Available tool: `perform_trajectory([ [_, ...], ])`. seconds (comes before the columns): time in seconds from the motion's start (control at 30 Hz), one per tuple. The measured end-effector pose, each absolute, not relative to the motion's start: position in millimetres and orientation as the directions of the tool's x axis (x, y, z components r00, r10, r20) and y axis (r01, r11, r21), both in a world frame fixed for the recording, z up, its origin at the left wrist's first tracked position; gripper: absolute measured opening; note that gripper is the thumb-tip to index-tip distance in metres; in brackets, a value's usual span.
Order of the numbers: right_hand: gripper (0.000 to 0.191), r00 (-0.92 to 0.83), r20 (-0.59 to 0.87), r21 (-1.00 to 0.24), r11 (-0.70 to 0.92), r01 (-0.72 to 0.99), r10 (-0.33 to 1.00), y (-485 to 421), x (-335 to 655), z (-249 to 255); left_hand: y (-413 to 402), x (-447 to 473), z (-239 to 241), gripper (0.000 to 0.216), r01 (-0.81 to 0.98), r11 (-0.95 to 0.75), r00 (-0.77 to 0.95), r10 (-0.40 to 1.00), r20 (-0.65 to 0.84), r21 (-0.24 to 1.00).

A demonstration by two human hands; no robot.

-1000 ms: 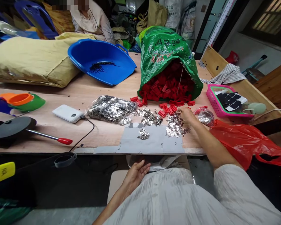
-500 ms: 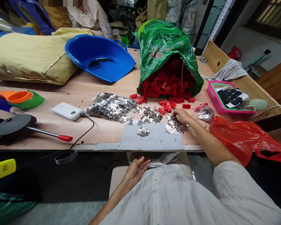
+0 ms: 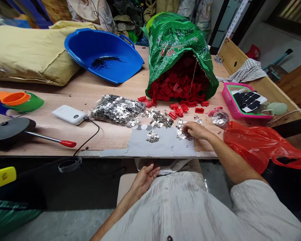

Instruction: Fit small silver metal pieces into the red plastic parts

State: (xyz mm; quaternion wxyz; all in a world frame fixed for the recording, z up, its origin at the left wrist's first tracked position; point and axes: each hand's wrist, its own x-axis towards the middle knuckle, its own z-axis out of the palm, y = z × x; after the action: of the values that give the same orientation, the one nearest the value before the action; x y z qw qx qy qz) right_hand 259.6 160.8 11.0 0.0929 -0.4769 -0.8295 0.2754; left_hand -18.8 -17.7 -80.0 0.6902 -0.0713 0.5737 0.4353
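My right hand [image 3: 196, 130] rests on a pile of small shiny metal pieces [image 3: 180, 133], its fingers curled down into them; the fingertips are partly hidden. Below the table's front edge, my left hand [image 3: 144, 177] lies in front of my lap, palm turned up, fingers stretched out and nothing in them. A smaller heap of metal pieces [image 3: 153, 136] lies on the grey sheet [image 3: 162, 147]. Behind it is another loose heap [image 3: 159, 118], beside a clear plastic bag of metal pieces [image 3: 117, 109]. Several red plastic parts [image 3: 178, 110] lie behind my right hand.
A green woven sack [image 3: 175, 40] spills red parts at the back. Left of it are a blue basin [image 3: 125, 68] and a tan sack [image 3: 32, 53]. A white power bank [image 3: 69, 114] and a red-tipped lever [image 3: 67, 143] lie left; a pink basket [image 3: 228, 100] and red bag [image 3: 251, 144] right.
My right hand has drawn slightly toward me over the metal pile, baring some pieces behind it. My left hand keeps its pose. The view has tipped down a little.
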Motion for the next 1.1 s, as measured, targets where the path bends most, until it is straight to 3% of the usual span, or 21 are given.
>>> perform_trajectory([
  [0.13,0.043,-0.460,-0.001,-0.481,0.403,0.779,0.888,177,255,10,-18,-16,-80,0.030,-0.661,0.616,-0.032,0.547,-0.836,0.429],
  [0.4,0.062,-0.618,0.051,-0.278,0.605,0.746,0.785,192,241,-21,-20,-12,-76,0.014,-0.549,0.649,0.007,0.634,-0.773,0.527],
  [0.83,0.049,-0.579,0.136,-0.235,0.594,0.769,0.804,142,264,-32,-21,-9,-80,0.018,-0.551,0.649,0.005,0.631,-0.776,0.524],
  [1.1,0.052,-0.566,0.147,-0.259,0.584,0.769,0.811,105,248,-31,-21,-11,-81,0.022,-0.553,0.647,-0.012,0.623,-0.782,0.525],
])
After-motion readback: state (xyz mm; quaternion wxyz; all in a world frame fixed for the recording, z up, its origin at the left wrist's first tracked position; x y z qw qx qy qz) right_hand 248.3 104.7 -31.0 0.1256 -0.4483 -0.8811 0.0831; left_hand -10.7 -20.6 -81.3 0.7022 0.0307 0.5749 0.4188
